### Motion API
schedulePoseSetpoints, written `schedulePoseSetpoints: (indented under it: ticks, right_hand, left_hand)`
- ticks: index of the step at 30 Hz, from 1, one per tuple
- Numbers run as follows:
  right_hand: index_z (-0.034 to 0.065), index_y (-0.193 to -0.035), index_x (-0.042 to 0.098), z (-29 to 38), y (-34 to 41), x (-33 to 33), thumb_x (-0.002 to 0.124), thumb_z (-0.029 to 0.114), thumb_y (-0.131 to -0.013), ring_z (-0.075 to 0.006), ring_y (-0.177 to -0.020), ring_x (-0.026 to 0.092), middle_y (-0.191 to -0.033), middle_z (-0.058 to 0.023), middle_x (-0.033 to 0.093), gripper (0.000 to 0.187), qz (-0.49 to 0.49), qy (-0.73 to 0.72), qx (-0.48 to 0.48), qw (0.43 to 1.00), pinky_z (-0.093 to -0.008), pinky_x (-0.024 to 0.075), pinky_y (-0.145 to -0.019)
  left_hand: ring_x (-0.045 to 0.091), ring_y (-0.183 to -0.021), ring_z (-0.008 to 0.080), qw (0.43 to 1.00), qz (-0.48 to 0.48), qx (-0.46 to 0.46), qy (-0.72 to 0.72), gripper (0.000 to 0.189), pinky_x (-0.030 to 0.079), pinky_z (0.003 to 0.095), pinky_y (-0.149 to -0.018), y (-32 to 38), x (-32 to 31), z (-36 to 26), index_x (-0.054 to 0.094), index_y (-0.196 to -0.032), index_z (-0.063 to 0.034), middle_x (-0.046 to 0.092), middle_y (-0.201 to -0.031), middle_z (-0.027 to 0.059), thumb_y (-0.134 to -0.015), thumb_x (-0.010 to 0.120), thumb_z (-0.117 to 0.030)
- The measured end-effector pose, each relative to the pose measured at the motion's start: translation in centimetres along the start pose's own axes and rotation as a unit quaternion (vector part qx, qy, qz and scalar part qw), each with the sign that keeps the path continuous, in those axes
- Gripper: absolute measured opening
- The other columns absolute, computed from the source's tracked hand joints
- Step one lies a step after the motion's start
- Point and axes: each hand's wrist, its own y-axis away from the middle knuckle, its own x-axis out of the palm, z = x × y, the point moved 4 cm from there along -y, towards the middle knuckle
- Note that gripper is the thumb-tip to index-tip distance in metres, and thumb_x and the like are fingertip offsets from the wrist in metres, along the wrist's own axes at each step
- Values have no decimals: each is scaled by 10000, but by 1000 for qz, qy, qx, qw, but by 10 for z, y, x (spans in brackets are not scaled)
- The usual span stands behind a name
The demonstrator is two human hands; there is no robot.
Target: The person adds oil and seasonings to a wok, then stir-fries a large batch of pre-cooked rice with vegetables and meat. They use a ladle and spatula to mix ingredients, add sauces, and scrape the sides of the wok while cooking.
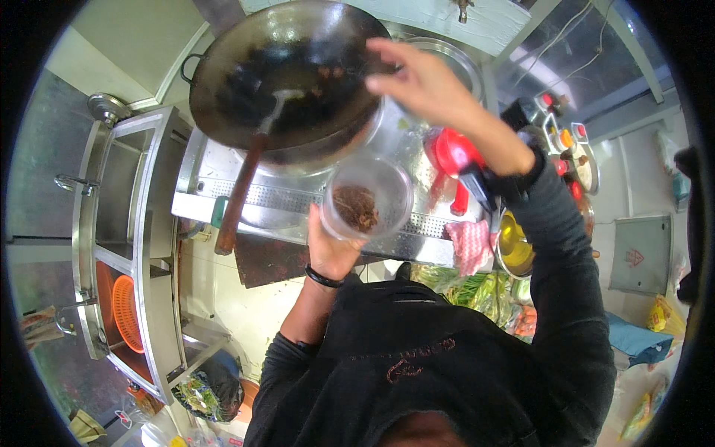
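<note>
My left hand (pixel 335 251) holds a clear plastic tub (pixel 394 195) from below, in front of the stove. Dry brown shreds (pixel 356 208), perhaps a spice, lie in its bottom. Over the right rim of a large dark wok (pixel 223 106) is my right hand (pixel 416 78), thumb and fingers apart, with nothing visible between them. A few reddish-brown bits (pixel 330 72) show inside the wok, near those fingers. A wok spatula (pixel 254 151) leans in the wok, its wooden handle sticking out over the stove's front edge.
A red plastic ladle (pixel 455 151) and a pink cloth (pixel 473 243) lie on the steel stove top (pixel 279 215) at right, beside a pot of yellow oil (pixel 513 240). Capped bottles (pixel 564 138) stand farther right. At left are steel sinks (pixel 120 195), one with an orange basket (pixel 127 313).
</note>
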Motion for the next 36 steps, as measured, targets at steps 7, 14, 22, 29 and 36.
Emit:
schedulePoseSetpoints:
  ticks: [7, 14, 22, 29, 36]
  right_hand:
    - [136, -1579, 178, -45, 157, 37, 778, 379, -821, -279, -1366, 423, -1544, -170, 365, 997, 234, -241, 182, 924, -433, 411, -1083]
    - [116, -1554, 256, -36, 241, -30, 883, 116, -681, -236, -1363, 424, -1518, -122, 387, 1075, 6, -227, 118, 967, -401, 433, -1058]
    - [59, -1432, 461, -51, 381, -73, 812, 105, -783, -181, -1153, 559, -1246, -40, 554, 739, -159, -409, 203, 875, -348, 488, -966]
    - [135, -1536, 285, -57, 436, -83, 858, 192, -725, -201, -1159, 528, -1417, -53, 415, 995, -262, -355, 146, 885, -383, 459, -958]
    - [184, -1518, 307, -36, 470, -176, 911, 301, -621, -316, -1244, 519, -1435, -139, 400, 1089, -326, -23, 125, 937, -414, 521, -942]
  left_hand:
    - [485, -1301, 325, 979, 166, -117, -21, 702, 434, 477, -1045, -5, 36, 41, 336, -1490, -111, 454, -1461, 133, -944, 564, -488]
    - [456, -1340, 218, 823, 151, -121, -533, 987, 316, 398, -1167, -22, 73, 94, 239, -1488, -25, 466, -1441, 110, -740, 867, -170]
    - [483, -1306, 264, 813, 242, -438, -298, 804, 422, 384, -973, -36, 94, 223, 278, -1492, -85, 448, -1452, 144, -842, 694, -306]
    - [506, -1276, 305, 803, 234, -520, -173, 676, 514, 372, -804, -44, 100, 299, 311, -1496, -137, 432, -1462, 173, -931, 543, -425]
    - [542, -1237, 323, 860, 52, -462, -209, 633, 590, 386, -718, -66, 82, 350, 370, -1479, -172, 485, -1421, 166, -987, 409, -568]
